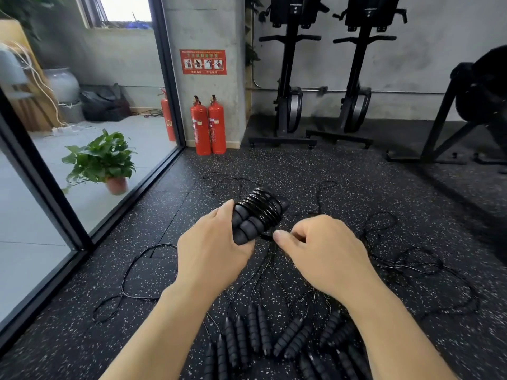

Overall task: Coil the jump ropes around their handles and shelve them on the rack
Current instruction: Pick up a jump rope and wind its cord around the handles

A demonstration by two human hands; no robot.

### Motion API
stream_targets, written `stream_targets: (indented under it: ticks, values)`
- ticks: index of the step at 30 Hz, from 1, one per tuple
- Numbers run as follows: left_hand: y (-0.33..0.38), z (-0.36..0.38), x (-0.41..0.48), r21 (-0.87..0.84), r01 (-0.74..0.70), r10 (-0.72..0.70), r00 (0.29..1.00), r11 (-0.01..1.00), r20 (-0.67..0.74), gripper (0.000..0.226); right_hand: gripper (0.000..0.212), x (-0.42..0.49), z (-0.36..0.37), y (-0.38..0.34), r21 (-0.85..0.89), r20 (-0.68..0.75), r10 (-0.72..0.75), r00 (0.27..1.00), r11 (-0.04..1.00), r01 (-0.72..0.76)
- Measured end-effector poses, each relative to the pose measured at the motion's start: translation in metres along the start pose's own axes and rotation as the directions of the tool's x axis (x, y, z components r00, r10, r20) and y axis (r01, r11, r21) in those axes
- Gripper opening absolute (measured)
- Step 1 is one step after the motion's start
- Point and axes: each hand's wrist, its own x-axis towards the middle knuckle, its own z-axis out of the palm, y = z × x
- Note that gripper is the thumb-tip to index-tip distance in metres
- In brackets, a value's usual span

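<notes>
My left hand (211,250) grips a pair of black ribbed jump-rope handles (248,224) held side by side, with black rope coiled (262,205) tightly round their upper half. My right hand (318,248) pinches the loose end of that rope just right of the handles, thumb and forefinger together. Below my hands, several more black ribbed handles (274,341) lie on the speckled rubber floor, and their thin black ropes (411,264) trail loosely across it. No rack is in view.
A glass wall with a black frame (68,215) runs along the left, a potted plant (105,163) behind it. Two red fire extinguishers (208,127) stand by a concrete pillar. Black exercise machines (323,78) stand against the far wall.
</notes>
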Motion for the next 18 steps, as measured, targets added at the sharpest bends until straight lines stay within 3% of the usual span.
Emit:
stream_targets:
  ticks: [3, 7, 12, 15, 18]
  values:
    - [0.006, 0.001, -0.001, 0.106, -0.087, 0.084, 0.996, 0.991, 0.037, 0.027, 0.054, 0.003, -0.001, -0.005, -0.068, -0.038, -0.075, 0.996, 0.995, 0.073]
    - [0.014, 0.002, -0.003, 0.264, -0.277, 0.231, 0.954, 0.924, 0.193, 0.039, 0.056, 0.014, 0.001, -0.001, -0.201, -0.067, -0.175, 0.982, 0.967, 0.158]
    - [0.023, -0.003, -0.011, 0.175, -0.487, 0.382, 0.822, 0.856, 0.422, 0.020, 0.059, 0.026, 0.006, 0.013, -0.323, -0.094, -0.230, 0.969, 0.927, 0.189]
    - [0.017, -0.004, -0.010, 0.097, -0.517, 0.431, 0.791, 0.850, 0.435, 0.030, 0.067, 0.030, 0.014, 0.023, -0.186, -0.071, -0.249, 0.966, 0.955, 0.233]
    - [0.013, -0.006, -0.011, 0.048, -0.535, 0.464, 0.771, 0.843, 0.437, 0.041, 0.071, 0.032, 0.019, 0.029, 0.145, 0.001, -0.212, 0.977, 0.967, 0.210]
